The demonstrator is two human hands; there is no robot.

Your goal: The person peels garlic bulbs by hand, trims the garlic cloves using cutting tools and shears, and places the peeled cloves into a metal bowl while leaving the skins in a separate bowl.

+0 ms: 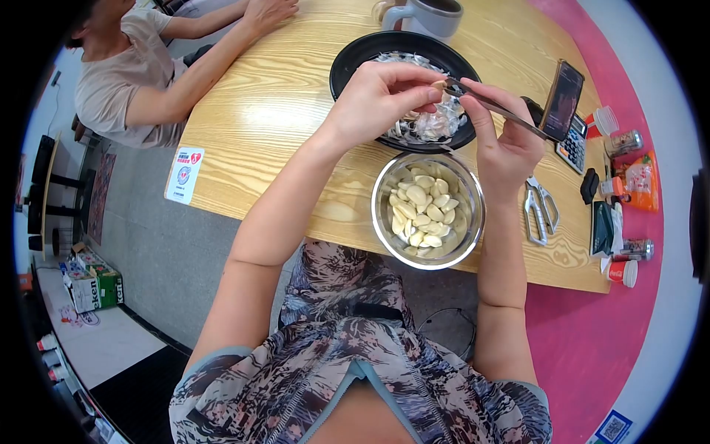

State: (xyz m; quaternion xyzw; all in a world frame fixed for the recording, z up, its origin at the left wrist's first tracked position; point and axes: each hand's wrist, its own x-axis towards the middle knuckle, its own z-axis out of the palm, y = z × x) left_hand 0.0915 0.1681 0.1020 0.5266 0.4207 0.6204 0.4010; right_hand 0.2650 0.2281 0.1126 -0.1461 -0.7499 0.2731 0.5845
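Note:
My left hand (pixel 384 96) pinches a garlic clove (pixel 439 85) between thumb and fingertips over the black pan. Between the thumb and fingers of my right hand (pixel 510 140) is a slim pair of metal tweezers (pixel 497 106), its tip at the clove. Papery garlic skins and some cloves lie in the black pan (pixel 342 65) beneath both hands. Nearer to me, a steel bowl (pixel 379 222) stands at the table edge with many peeled garlic cloves (pixel 423 211) in it.
To the right on the wooden table (pixel 296 44) lie scissors (pixel 540 211), a calculator (pixel 571 148) and a propped phone (pixel 562 100). Cups, cans and an orange packet (pixel 640 181) line the right side. A grey mug (pixel 436 16) stands behind the pan. Another person (pixel 140 74) sits at the left.

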